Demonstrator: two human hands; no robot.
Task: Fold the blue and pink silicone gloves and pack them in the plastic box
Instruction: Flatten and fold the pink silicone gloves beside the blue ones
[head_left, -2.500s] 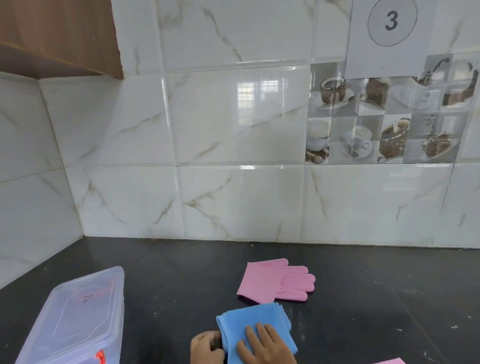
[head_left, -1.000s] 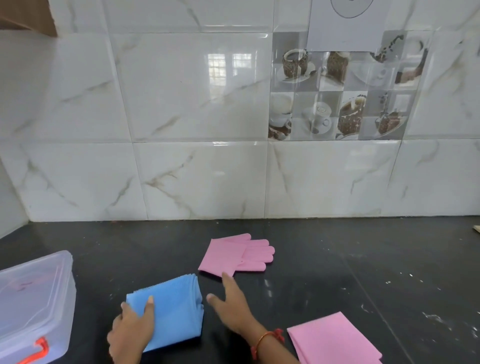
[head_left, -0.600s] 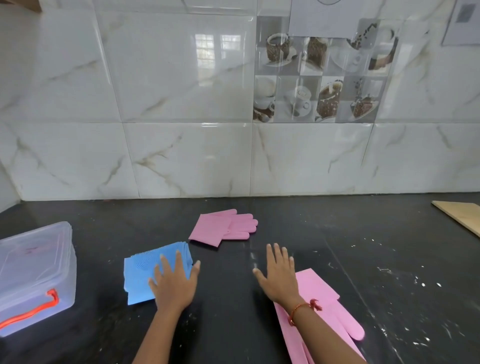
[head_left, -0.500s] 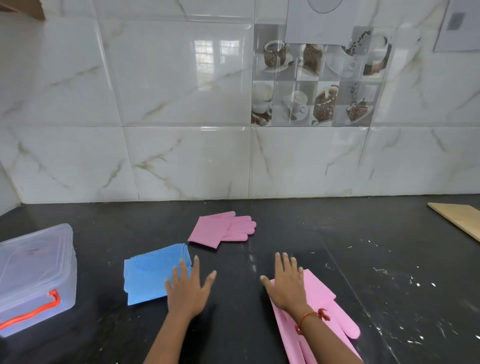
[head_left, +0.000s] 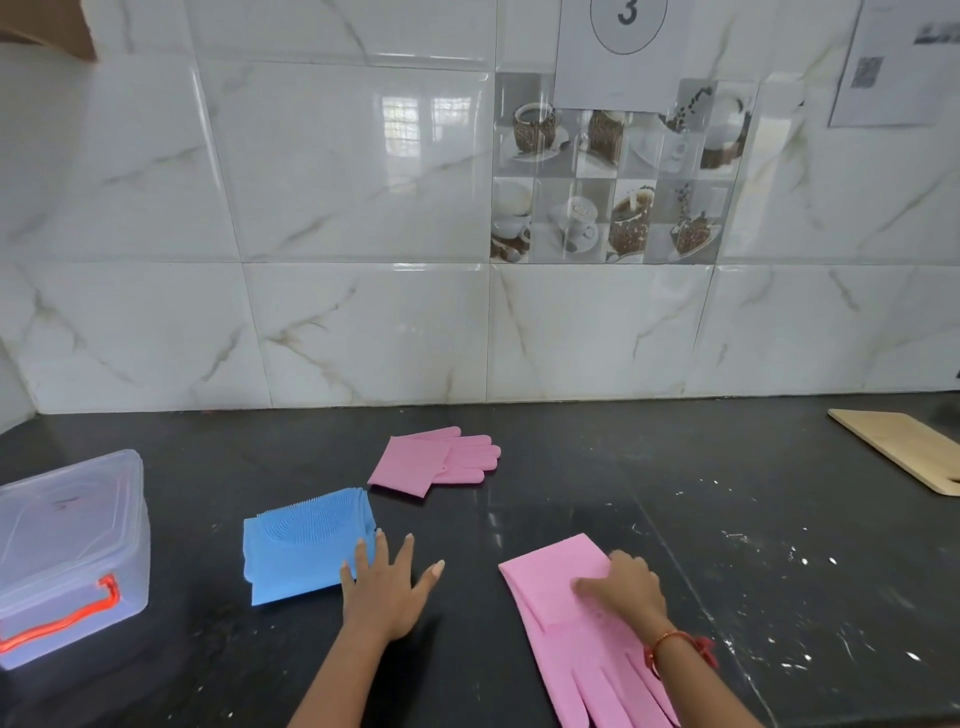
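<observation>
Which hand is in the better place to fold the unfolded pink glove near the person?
The right hand, probably. It already rests on the near pink glove, at its cuff end. The left hand lies open beside the folded blue glove, apart from the pink one.

Wooden board (head_left: 906, 448) on black counter (head_left: 675, 478), numbered paper sign (head_left: 618, 47)
</observation>
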